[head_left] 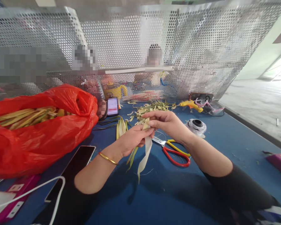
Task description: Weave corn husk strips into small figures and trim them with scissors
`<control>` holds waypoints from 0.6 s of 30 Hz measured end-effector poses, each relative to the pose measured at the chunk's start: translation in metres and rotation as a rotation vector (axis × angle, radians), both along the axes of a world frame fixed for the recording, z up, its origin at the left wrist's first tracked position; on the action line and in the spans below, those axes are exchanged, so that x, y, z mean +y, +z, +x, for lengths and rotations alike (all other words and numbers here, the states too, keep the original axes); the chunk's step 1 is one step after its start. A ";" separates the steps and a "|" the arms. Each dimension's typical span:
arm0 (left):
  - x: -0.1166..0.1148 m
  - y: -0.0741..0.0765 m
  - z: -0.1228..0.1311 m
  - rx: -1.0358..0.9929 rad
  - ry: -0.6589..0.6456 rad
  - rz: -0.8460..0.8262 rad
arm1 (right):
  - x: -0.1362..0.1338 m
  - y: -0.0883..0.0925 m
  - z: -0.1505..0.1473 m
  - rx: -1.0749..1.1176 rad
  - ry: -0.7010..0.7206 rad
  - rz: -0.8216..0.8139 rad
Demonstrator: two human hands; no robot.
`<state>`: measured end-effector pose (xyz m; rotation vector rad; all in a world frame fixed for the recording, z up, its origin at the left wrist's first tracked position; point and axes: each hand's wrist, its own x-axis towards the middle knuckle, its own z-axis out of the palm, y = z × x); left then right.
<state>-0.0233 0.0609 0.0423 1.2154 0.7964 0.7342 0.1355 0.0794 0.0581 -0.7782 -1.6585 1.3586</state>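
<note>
Both my hands meet over the middle of the blue table. My left hand (135, 139) is closed around a pale dried husk strip (145, 156), whose long end hangs below the fingers. From above, my right hand (162, 122) pinches the upper part of the same strip with thumb and fingers. A greenish strip also dangles under my left hand. Just right of the hands lie scissors (176, 153) with one red and one yellow handle, their blades partly hidden. Behind my left wrist is a bundle of husk leaves (121, 127). Husk scraps (152, 107) are heaped beyond my fingers.
At left stands a red plastic bag (84, 125) of dried leaves, beside a dark phone (78, 164) and a white cable (61, 190). A tape roll (196, 126), yellow glue gun (190, 105) and glasses (210, 107) lie right. A perforated metal screen (121, 40) closes the back; people sit beyond.
</note>
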 end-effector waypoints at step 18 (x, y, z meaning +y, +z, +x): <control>0.000 0.002 -0.001 -0.041 -0.033 0.001 | -0.003 0.005 -0.001 -0.041 -0.227 0.082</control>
